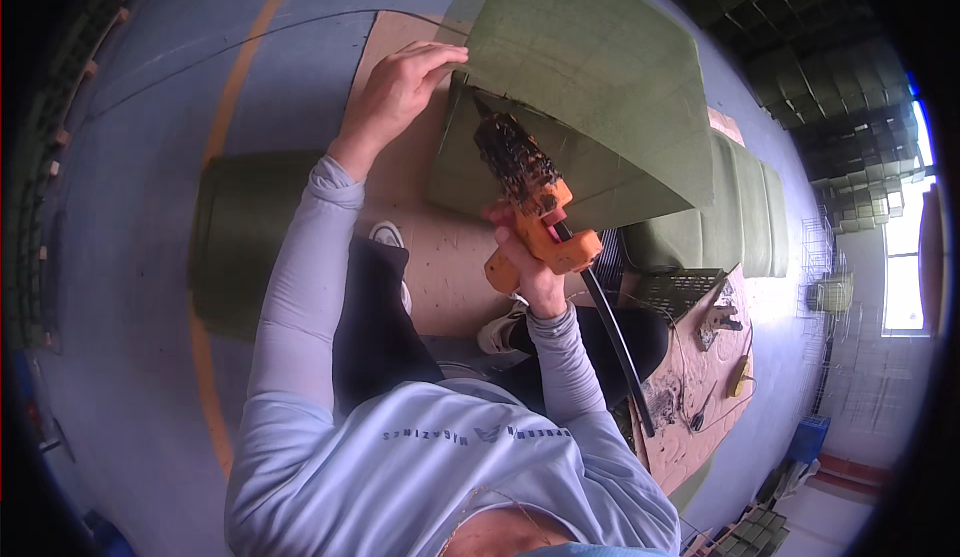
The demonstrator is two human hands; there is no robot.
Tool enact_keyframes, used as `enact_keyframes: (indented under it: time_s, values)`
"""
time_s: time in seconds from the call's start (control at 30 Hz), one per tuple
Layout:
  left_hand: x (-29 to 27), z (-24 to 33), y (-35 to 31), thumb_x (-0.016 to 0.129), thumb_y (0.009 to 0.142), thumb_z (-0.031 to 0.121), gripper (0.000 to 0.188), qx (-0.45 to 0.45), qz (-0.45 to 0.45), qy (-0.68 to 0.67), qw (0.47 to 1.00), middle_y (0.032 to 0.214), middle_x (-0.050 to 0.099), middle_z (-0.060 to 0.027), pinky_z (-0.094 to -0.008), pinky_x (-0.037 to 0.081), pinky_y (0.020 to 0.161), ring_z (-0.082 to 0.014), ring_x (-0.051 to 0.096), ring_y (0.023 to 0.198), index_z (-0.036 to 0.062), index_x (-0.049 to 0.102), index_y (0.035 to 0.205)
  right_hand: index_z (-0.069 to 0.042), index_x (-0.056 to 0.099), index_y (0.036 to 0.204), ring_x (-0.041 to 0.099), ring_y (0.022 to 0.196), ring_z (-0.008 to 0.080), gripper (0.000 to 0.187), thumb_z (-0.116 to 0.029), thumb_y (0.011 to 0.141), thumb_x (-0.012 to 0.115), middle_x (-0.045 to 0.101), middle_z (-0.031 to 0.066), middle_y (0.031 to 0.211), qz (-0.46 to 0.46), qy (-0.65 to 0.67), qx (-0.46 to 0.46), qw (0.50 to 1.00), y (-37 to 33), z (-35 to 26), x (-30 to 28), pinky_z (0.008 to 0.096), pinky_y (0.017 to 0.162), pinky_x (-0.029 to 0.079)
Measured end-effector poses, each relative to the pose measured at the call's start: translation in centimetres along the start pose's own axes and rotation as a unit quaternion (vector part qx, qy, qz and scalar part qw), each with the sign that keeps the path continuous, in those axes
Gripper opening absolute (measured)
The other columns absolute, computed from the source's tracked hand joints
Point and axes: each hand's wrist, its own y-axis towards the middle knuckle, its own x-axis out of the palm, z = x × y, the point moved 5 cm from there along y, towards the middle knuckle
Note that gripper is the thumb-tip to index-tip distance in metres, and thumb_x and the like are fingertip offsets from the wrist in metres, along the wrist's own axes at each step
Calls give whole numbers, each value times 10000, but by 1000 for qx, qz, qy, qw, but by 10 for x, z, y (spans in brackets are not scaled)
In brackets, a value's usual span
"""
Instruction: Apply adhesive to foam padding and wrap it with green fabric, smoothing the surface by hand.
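Note:
My right hand [535, 272] is closed round the handle of an orange hot glue gun [550, 232]. Dark residue crusts its front, and a long black glue stick [615, 342] trails from its back. The gun's nozzle points at the upper left corner of a green mesh-covered box [580, 172]; whether it touches cannot be made out. My left hand [405, 82] pinches the left edge of a translucent green mesh sheet [590, 52], which stands tilted over the box. The box sits in front of me, between and beyond my feet.
Cardboard [400, 177] lies under the box. A dark green block [250, 247] stands left, another green padded piece [735, 207] right. A second board [700, 397] at the right bears a stained glue gun stand [720, 322] and a yellow-handled tool [739, 376]. Green crates [840, 97] are stacked far right.

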Motion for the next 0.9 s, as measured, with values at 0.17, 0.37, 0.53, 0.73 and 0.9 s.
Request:
enact_keyframes:
  time_s: [0.17,0.37,0.53,0.73,0.9]
  values:
    - [4,-2,-3,514,838,-51,252,-6,15,4,1000,1098,639,-108,-337,493,869,-276,608,1028,26,616,1054,-8,588,977,582,874,146,175,-7,805,622,625,67,937,12,-34,2,999,8,4,16,291,800,467]
    - [5,-2,-5,528,842,-26,238,-5,38,0,999,1080,643,-108,-340,493,866,-278,611,1011,34,621,1053,-21,584,945,575,843,133,146,-16,807,631,614,45,907,20,-74,-8,997,14,5,26,280,761,462]
    - [6,-2,-5,532,846,-15,235,-13,49,-4,999,1075,642,-110,-337,484,873,-280,608,1010,38,625,1055,-31,579,942,563,825,116,137,-37,816,631,607,32,901,41,-41,-15,998,15,10,29,268,743,456]
    - [5,-1,-6,539,851,-3,222,-23,52,-2,998,1056,644,-114,-337,486,855,-281,612,995,37,628,1050,-34,575,940,552,815,100,115,-54,834,614,601,28,899,51,-32,16,998,15,8,29,255,739,450]
    - [5,-1,-5,555,850,7,216,-24,59,-8,998,1036,645,-123,-337,493,822,-284,621,964,40,629,1050,-36,570,940,549,822,98,103,-55,843,599,594,24,901,43,-36,10,998,15,2,32,253,745,446]
